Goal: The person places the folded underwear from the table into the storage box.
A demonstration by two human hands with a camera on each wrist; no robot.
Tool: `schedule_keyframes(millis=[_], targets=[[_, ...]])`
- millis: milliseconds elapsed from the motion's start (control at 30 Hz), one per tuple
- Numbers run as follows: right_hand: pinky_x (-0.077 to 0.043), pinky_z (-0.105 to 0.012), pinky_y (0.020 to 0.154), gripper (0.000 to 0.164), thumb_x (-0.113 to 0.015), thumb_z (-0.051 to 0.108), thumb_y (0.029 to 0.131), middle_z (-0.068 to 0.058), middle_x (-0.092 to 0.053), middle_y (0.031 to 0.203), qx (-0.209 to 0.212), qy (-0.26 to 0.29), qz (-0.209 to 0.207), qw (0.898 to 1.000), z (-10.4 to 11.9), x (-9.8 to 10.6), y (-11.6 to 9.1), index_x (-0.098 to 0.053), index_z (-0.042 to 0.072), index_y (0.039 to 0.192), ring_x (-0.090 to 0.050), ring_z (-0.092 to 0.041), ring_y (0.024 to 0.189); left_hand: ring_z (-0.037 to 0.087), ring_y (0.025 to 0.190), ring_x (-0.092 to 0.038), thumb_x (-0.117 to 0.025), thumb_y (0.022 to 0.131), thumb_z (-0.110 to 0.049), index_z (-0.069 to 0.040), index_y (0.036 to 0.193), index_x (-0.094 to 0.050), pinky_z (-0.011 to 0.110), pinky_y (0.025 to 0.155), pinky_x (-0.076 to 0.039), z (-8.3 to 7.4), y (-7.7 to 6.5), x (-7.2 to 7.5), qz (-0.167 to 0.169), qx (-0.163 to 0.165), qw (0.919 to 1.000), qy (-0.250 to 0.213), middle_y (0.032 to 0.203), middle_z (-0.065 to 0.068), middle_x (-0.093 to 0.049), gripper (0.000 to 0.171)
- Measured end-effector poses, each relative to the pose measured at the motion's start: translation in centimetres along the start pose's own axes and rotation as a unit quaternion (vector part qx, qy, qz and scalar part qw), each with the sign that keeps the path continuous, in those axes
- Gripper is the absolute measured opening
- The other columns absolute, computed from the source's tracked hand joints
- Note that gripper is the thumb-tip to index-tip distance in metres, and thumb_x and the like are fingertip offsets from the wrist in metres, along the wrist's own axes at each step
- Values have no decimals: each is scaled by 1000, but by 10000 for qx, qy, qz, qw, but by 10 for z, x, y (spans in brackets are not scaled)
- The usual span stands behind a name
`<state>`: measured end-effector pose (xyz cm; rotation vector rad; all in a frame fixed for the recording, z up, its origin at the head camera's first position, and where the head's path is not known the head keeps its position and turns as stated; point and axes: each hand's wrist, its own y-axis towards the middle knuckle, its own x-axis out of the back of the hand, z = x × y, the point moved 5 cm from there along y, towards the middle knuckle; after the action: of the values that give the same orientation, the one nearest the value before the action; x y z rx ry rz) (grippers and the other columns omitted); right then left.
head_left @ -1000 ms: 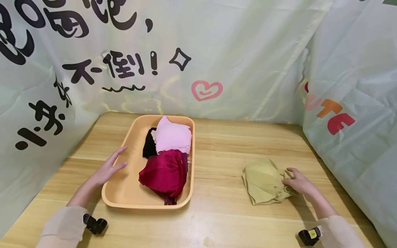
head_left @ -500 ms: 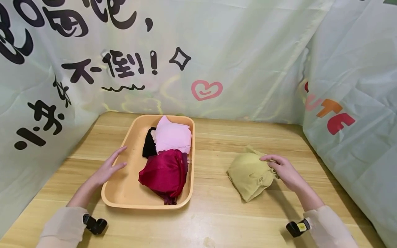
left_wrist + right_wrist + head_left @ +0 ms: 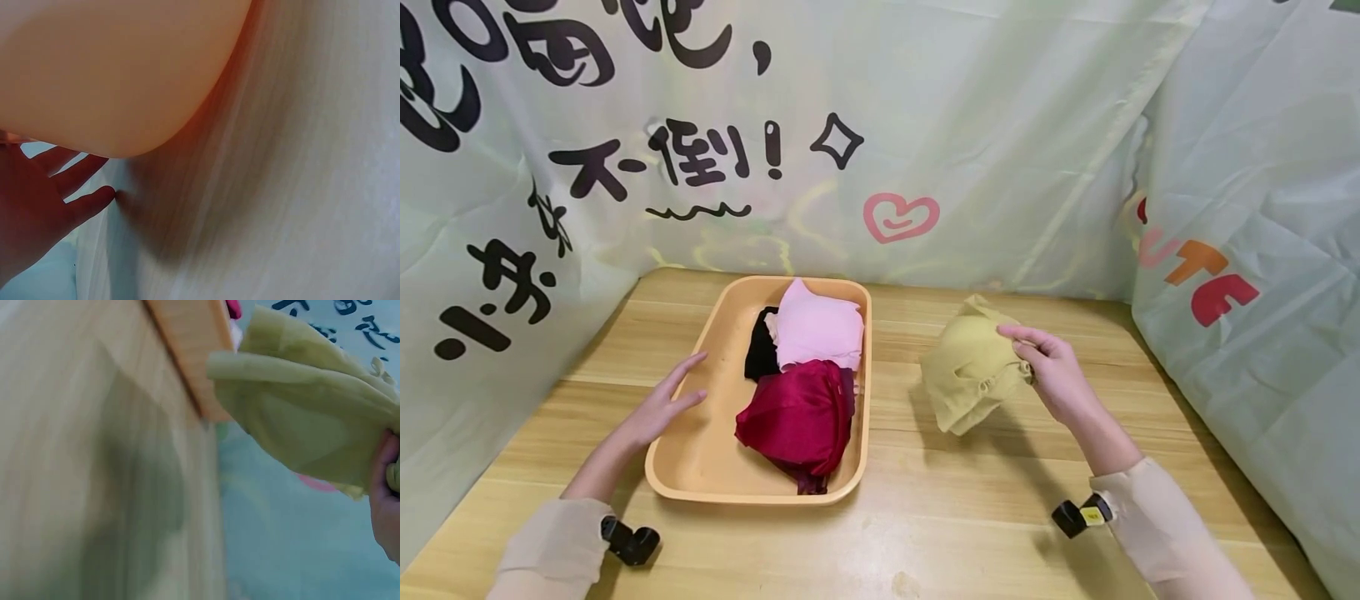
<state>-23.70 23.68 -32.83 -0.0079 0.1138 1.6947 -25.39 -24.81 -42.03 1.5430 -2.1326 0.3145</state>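
My right hand point(image 3: 1060, 379) pinches a folded yellow-green bra point(image 3: 966, 358) by its right edge. The bra hangs above the table, to the right of an orange tray point(image 3: 752, 499), and casts a shadow below. In the right wrist view its cups point(image 3: 306, 419) spread out from my thumb and fingers. At the tray's left rim my left hand point(image 3: 658, 414) lies with fingers extended; the left wrist view has it beside the tray wall point(image 3: 125, 81). Inside the tray, on its right side, are a dark red bra point(image 3: 797, 417), a folded pink garment point(image 3: 820, 329) and a black one point(image 3: 762, 348).
The wooden table point(image 3: 925, 533) carries the tray left of its middle. A pale printed cloth point(image 3: 1000, 150) encloses the table at the back and both sides. A black camera point(image 3: 628, 543) sits on the left wrist, another camera point(image 3: 1078, 515) on the right.
My right hand has taken hold of the yellow-green bra, lifted it off the table and carried it leftward and away from me. My left hand stays by the tray.
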Motion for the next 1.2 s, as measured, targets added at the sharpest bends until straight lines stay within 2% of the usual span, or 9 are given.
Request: schedule_keyframes(millis=[133, 333, 533, 800, 1200], targets=[[-49, -14, 58, 34, -45, -1, 93, 10, -60, 106, 403, 743, -94, 9964, 10, -12, 9, -71, 22, 95, -60, -3, 72, 53, 131, -4, -48, 92, -10, 2, 143, -17, 70, 98, -6, 1, 0, 0, 22, 35, 10000, -13, 145, 32, -11, 61], [-50, -14, 61, 37, -46, -7, 90, 7, -62, 105, 677, 1311, -143, 9889, 16, -30, 23, -71, 19, 95, -61, -4, 74, 52, 132, -2, -48, 93, -13, 1, 143, -16, 70, 98, -6, 4, 0, -1, 53, 121, 9999, 3, 146, 31, -9, 61], [-50, -14, 63, 42, -43, -11, 90, 6, -62, 104, 753, 1583, -188, 9843, 19, -46, 36, -71, 20, 94, -61, -5, 78, 51, 132, -2, -48, 93, -16, -1, 144, -16, 71, 98, -5, 7, 1, -1, 80, 151, 9999, 10, 146, 31, -9, 62], [-50, -15, 61, 46, -41, -12, 90, 5, -64, 97, 648, 1778, -175, 9818, 21, -73, 53, -72, 22, 91, -60, -5, 78, 51, 132, -3, -48, 93, -14, 0, 144, -17, 70, 99, -6, 7, 1, -1, 53, 124, 9999, -5, 146, 30, -10, 61], [-51, -15, 69, 47, -43, -15, 87, 5, -62, 104, 634, 1819, 62, 9812, 10, -110, 80, -71, 22, 89, -59, -6, 86, 50, 133, -4, -49, 93, -15, -1, 143, -18, 70, 99, -7, 7, 1, 0, 36, 96, 9999, -46, 147, 29, -11, 61]])
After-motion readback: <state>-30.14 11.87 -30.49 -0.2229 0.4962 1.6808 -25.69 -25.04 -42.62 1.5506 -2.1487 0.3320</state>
